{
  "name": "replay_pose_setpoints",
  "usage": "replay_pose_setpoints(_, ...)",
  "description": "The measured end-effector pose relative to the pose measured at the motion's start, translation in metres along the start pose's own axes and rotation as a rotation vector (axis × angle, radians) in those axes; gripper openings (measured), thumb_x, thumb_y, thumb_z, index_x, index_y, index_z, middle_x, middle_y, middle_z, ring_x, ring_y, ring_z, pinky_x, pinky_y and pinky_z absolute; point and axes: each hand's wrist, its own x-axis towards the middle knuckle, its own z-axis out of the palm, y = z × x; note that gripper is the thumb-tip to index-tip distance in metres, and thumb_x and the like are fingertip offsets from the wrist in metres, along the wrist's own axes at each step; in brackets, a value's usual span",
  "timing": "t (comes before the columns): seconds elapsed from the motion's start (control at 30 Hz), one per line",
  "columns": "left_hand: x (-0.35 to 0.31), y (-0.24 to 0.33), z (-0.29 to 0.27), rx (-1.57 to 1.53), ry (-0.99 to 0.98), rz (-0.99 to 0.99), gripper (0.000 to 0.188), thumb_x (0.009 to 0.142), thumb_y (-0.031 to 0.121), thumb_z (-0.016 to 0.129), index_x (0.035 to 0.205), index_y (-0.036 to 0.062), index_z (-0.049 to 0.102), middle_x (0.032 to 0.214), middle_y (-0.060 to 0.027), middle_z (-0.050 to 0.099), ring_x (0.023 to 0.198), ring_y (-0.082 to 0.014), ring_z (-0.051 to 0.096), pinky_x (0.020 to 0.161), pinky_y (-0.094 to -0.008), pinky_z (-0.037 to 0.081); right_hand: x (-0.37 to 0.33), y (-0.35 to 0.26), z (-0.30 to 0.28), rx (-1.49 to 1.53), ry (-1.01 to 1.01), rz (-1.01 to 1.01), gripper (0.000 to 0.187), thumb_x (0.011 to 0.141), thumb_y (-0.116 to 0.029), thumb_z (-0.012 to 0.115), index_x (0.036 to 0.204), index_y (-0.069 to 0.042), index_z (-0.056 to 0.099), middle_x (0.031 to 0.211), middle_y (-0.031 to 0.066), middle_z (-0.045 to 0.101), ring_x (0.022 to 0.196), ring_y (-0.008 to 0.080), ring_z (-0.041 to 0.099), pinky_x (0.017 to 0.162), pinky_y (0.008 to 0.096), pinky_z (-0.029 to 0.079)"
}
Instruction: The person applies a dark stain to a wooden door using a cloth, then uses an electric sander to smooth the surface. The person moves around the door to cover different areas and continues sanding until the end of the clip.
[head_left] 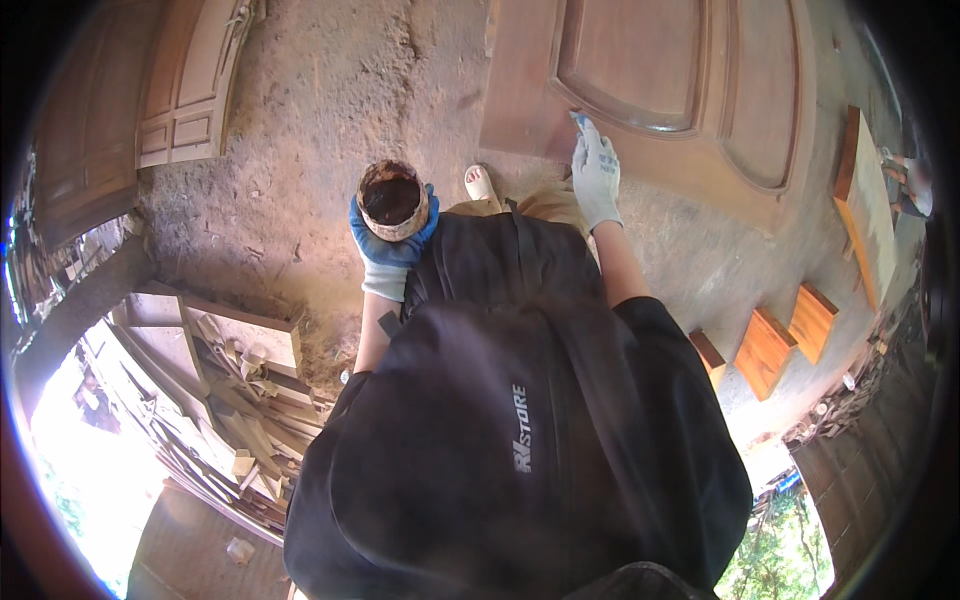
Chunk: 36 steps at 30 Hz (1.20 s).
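My left hand, in a blue and white work glove, is wrapped round a round container with a crusted rim. Dark brown stuff sits inside it. In a similar glove, my right hand reaches forward to the lower edge of a brown panelled wooden door. Its fingers are drawn together at the wood, near the curved moulding. Whatever they grip is hidden or too small to make out.
More panelled doors stand at the far left. Offcuts and planks are piled to the left. Orange-brown wood blocks and a pale board lie to the right. Another person is at the right rim.
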Motion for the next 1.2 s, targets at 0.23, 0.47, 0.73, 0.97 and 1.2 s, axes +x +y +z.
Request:
replay_pose_setpoints(0.23, -0.001, -0.005, 0.005, -0.003, 0.027, -0.003, 0.076, 0.081, 0.056, 0.066, 0.139, 0.0089, 0.053, 0.140, -0.0208, 0.053, 0.130, -0.0458, 0.047, 0.109, -0.0633, 0.040, 0.004, 0.000, -0.006, -0.018, -0.043, 0.040, 0.039, 0.101, -0.026, 0.050, 0.140, -0.021, 0.054, 0.097, 0.0194, 0.062, 0.084, 0.0410, 0.064, 0.075, 0.0532, 0.051)
replay_pose_setpoints(0.47, -0.001, -0.006, 0.006, -0.032, 0.038, 0.016, 0.074, 0.082, 0.054, 0.065, 0.139, 0.0090, 0.052, 0.141, -0.0220, 0.051, 0.130, -0.0459, 0.046, 0.109, -0.0630, 0.039, 0.000, -0.008, -0.009, -0.079, -0.054, 0.026, 0.038, 0.101, -0.027, 0.050, 0.138, -0.020, 0.055, 0.098, 0.0202, 0.064, 0.083, 0.0399, 0.067, 0.074, 0.0523, 0.053)
replay_pose_setpoints(0.73, -0.002, -0.007, 0.006, 0.003, 0.012, -0.010, 0.075, 0.082, 0.055, 0.065, 0.139, 0.0081, 0.053, 0.140, -0.0220, 0.051, 0.130, -0.0454, 0.046, 0.109, -0.0627, 0.039, -0.006, -0.013, -0.001, -0.191, -0.172, 0.035, 0.039, 0.101, -0.027, 0.050, 0.139, -0.019, 0.053, 0.099, 0.0211, 0.064, 0.083, 0.0401, 0.067, 0.074, 0.0522, 0.053)
replay_pose_setpoints(0.97, -0.002, -0.008, 0.014, 0.006, 0.009, -0.046, 0.076, 0.081, 0.057, 0.066, 0.137, 0.0075, 0.054, 0.138, -0.0220, 0.053, 0.129, -0.0451, 0.047, 0.109, -0.0627, 0.039, 0.001, -0.012, 0.000, -0.117, -0.041, -0.001, 0.041, 0.101, -0.029, 0.050, 0.141, -0.020, 0.051, 0.097, 0.0194, 0.064, 0.081, 0.0391, 0.067, 0.074, 0.0512, 0.054)
replay_pose_setpoints(1.2, -0.004, -0.008, 0.017, 0.002, 0.057, 0.025, 0.073, 0.082, 0.056, 0.064, 0.136, 0.0077, 0.055, 0.138, -0.0211, 0.054, 0.129, -0.0448, 0.047, 0.110, -0.0620, 0.039, -0.005, -0.017, -0.002, -0.069, -0.030, 0.001, 0.039, 0.102, -0.030, 0.050, 0.139, -0.020, 0.053, 0.097, 0.0206, 0.064, 0.082, 0.0410, 0.066, 0.074, 0.0522, 0.054)
